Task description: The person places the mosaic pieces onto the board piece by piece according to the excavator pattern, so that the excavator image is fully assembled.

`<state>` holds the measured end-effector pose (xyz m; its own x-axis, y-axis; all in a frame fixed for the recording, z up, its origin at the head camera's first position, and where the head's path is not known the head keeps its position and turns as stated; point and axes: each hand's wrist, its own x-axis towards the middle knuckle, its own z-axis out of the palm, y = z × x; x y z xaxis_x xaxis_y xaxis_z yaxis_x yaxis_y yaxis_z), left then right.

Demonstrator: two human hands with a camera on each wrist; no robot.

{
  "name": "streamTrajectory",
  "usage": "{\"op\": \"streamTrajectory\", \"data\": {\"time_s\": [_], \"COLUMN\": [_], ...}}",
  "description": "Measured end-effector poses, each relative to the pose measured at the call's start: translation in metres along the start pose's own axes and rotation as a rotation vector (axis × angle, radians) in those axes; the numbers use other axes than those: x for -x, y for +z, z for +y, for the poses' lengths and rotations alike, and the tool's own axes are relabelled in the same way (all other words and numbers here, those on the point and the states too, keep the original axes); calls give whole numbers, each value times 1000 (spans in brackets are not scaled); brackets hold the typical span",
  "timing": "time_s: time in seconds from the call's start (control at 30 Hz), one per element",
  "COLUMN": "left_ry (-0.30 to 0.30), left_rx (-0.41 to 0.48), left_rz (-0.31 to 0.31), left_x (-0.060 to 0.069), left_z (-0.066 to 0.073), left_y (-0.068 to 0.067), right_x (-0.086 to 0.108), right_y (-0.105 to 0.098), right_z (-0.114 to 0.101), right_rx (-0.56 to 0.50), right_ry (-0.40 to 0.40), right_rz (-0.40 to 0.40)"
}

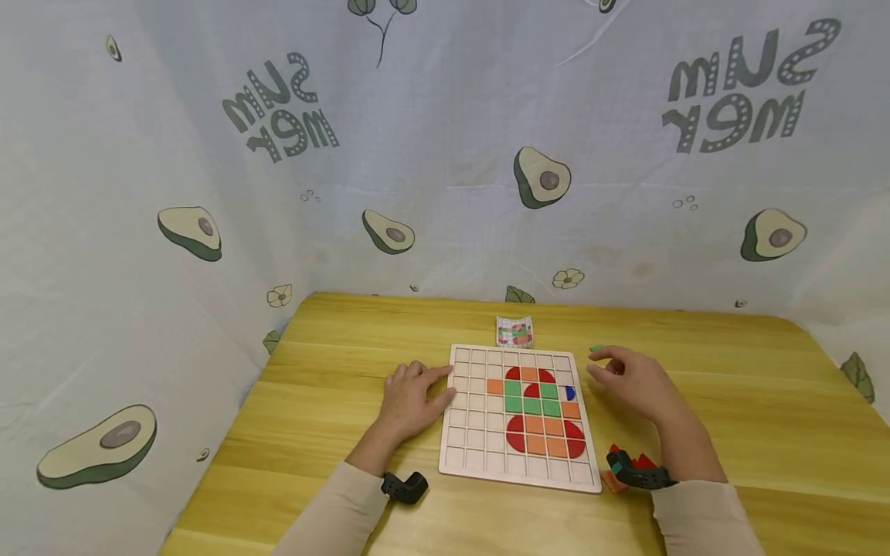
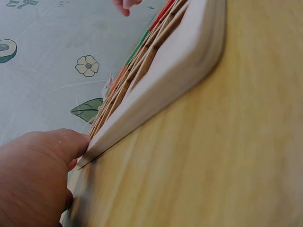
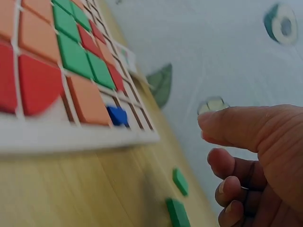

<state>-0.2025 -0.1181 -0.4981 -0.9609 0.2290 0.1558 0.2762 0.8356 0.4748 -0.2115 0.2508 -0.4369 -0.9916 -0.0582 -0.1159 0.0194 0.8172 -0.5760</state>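
Pale sleeves [image 1: 704, 519] frame my two hands at work around a gridded board [image 1: 459, 418] on a wood-grained table [image 1: 348, 340]. My right hand [image 1: 634, 380] is poised just off the board's right side, thumb and forefinger bent toward each other across a narrow gap, nothing visible between them. Two loose green pieces [image 3: 178, 213] lie on the table close to that grip; whether a fingertip touches one, I cannot tell. They look light, stiff and smooth, likely to skid if pressed from above, and hard to break. Best hold, I judge, is a pinch on two opposite side edges, leaving the flat face clear. Left of that grip, a blue piece [image 3: 117, 116] sits in a cell beside an orange piece [image 3: 87, 100]. Loose red pieces [image 1: 646, 462] lie by my right wrist. Across the board, my left hand [image 1: 406, 400] rests thumb and forefinger lightly at its left rim, spread rather than clenched, a sensible brace since the stiff board could slide. Beyond both hands lies a card [image 1: 514, 333].
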Motion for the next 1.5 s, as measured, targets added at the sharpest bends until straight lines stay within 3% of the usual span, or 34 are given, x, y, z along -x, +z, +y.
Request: {"op": "streamTrajectory", "data": {"time_s": [0.2,0.47,0.77,1.5], "left_ry": [-8,-8,-5,-8], "left_rx": [-8,-5,-6,0], "left_rz": [-1,-6,-3,8], "left_x": [1,0,-1,0], "left_z": [0,1,2,2], "left_y": [-1,0,0,0], "right_x": [5,8,7,4], "right_y": [-10,-16,-13,0], "right_z": [32,50,48,41], "right_rx": [-31,-54,7,34], "right_ry": [52,170,153,98], "right_rz": [-3,-76,-42,19]}}
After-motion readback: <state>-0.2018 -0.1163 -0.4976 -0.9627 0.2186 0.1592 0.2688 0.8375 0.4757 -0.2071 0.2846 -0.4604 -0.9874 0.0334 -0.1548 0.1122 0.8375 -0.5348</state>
